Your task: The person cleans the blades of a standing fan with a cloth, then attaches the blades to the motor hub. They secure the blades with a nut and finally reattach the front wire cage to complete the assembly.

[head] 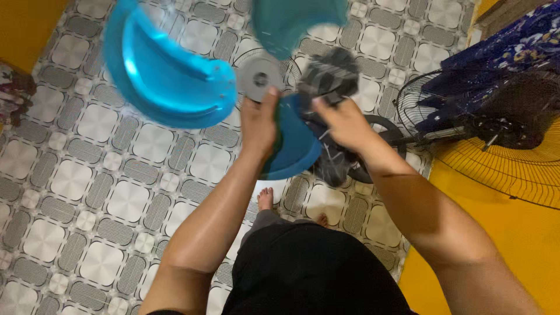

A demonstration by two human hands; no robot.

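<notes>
1. A person in dark clothing is standing barefoot on the patterned tile floor (111,192), looking down along both bare forearms.
2. The left hand (258,125) is closing its grip on the blue fan blade assembly (169,76) near its grey hub (260,77), thumb pressing up beside the hub, fingers wrapping a lower blade.
3. The right hand (344,119) is gripping a dark, blurred part (329,74) just right of the hub; what it is cannot be told for certain.
4. The blade assembly is hanging in mid-air above the floor, carried by nothing but the hands. It is looking like thin, light, fairly stiff plastic with smooth, slippery blades that could flex or crack at the edges; the hub is appearing the safest place to hold.
5. Farther off, a black wire fan guard (501,169) is lying at the floor's right edge, beside dark blue floral fabric (501,41).
</notes>
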